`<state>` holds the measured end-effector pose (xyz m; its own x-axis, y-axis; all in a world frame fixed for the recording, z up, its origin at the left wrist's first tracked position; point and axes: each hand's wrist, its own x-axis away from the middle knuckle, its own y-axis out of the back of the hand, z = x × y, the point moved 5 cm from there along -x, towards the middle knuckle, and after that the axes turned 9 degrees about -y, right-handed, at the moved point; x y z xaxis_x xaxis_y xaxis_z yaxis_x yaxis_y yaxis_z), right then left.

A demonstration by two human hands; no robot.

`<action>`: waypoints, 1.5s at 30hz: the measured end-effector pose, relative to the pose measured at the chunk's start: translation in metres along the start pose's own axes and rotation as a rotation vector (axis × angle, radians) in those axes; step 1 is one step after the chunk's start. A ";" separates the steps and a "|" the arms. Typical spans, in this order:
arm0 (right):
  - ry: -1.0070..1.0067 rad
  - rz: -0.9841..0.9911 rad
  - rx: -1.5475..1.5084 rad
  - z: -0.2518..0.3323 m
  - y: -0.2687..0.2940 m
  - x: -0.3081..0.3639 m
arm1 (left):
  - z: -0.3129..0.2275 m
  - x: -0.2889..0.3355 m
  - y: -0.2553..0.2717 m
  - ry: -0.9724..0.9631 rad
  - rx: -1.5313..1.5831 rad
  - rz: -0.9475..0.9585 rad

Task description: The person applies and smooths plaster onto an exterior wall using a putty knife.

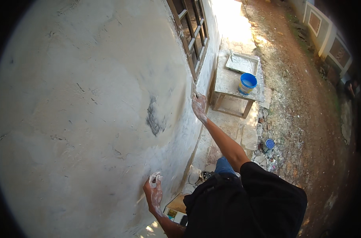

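A grey-white plastered wall (pixel 85 131) fills the left side, with a dark bare patch (pixel 154 119) at its middle. My right hand (pixel 199 106), smeared with white paste, is closed at the wall just below the lower corner of the barred window (pixel 192 35). A small greyish edge shows at its fingers, too small to name. Lower down, my left hand (pixel 154 191) is close to the wall with its fingers curled. White paste coats them, and a pale lump shows between them; what it is I cannot make out.
A paint-spattered table (pixel 228 83) stands beyond my right hand, bearing a tray of white paste (pixel 242 63) and a blue-rimmed bucket (pixel 248 83). A blue-lidded can (pixel 269 144) sits on the rubble-strewn ground. A dirt path (pixel 307 91) runs along the right.
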<state>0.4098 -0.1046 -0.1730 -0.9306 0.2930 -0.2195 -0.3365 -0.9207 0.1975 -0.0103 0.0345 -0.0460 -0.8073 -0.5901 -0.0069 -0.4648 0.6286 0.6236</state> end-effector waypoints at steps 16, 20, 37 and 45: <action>0.173 0.496 -0.337 0.124 0.026 0.207 | 0.003 0.000 -0.006 0.029 0.024 0.023; 0.165 0.551 -0.343 0.121 0.069 0.208 | 0.001 -0.001 -0.003 -0.016 0.019 0.012; 0.018 0.428 -0.123 0.136 -0.001 0.129 | -0.011 0.002 -0.003 0.005 0.010 0.004; 0.481 0.459 -0.322 0.180 0.021 0.230 | -0.002 -0.004 -0.007 -0.020 0.018 0.017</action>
<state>0.1622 -0.0099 -0.0471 -0.7764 -0.2169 -0.5917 0.1993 -0.9752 0.0959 -0.0028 0.0315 -0.0484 -0.8220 -0.5693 -0.0124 -0.4576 0.6474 0.6096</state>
